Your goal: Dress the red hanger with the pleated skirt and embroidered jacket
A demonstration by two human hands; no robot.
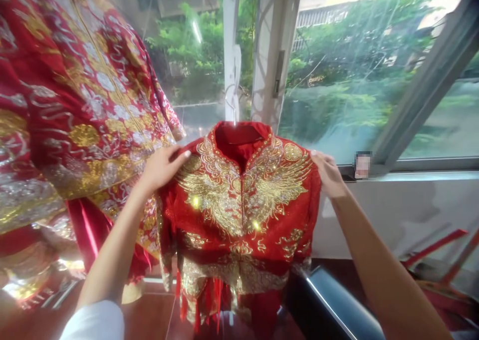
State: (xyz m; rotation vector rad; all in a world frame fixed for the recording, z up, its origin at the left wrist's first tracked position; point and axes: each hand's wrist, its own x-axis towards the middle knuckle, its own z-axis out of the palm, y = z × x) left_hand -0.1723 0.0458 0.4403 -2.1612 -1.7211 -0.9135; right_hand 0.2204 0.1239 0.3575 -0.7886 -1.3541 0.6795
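Note:
A red jacket [239, 215] with gold embroidered wings hangs on a metal hanger [232, 103] in front of the window. My left hand [160, 168] grips its left shoulder, fingers closed over the cloth. At the right shoulder, my right hand [329, 174] pinches the fabric edge. Both of my arms reach up from the bottom of the view.
A larger red and gold embroidered garment [67, 105] hangs at the left, touching the jacket's side. Behind is a window [337, 70] with a white frame and sill [411, 177]. A dark grey object [329, 305] lies below right, with red bars [434, 247] beyond.

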